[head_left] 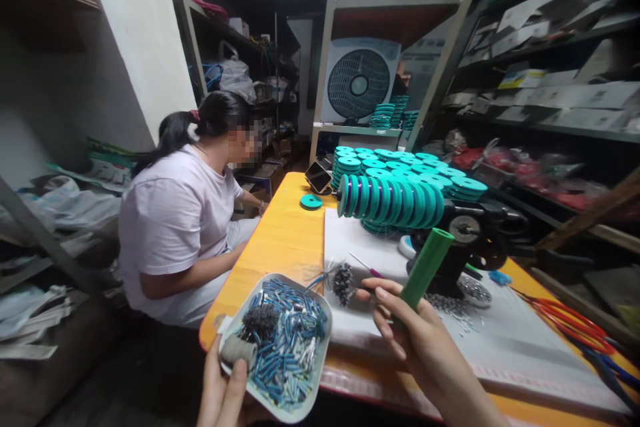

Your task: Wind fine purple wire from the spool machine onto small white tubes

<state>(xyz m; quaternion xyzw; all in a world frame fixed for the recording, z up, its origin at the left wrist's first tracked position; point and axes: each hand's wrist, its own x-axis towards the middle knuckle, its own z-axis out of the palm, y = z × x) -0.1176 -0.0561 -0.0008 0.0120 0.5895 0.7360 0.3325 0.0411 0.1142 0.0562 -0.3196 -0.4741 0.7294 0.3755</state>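
My left hand grips the near-left corner of a pale, rounded tray, with the thumb over its rim. Many small blue stick-like pieces, a dark clump and a grey-green spool-like roll lie in it. My right hand is curled around the lower part of a green tube, which slants upward; its lower end is partly hidden by the fingers. Just beyond that hand lie a thin tool with a purple handle and a bundle of dark-tipped strands.
A black machine carries a row of teal discs on a shaft. Stacked teal discs stand behind it. Orange cable lies at the table's right. A person sits at left; a fan stands behind.
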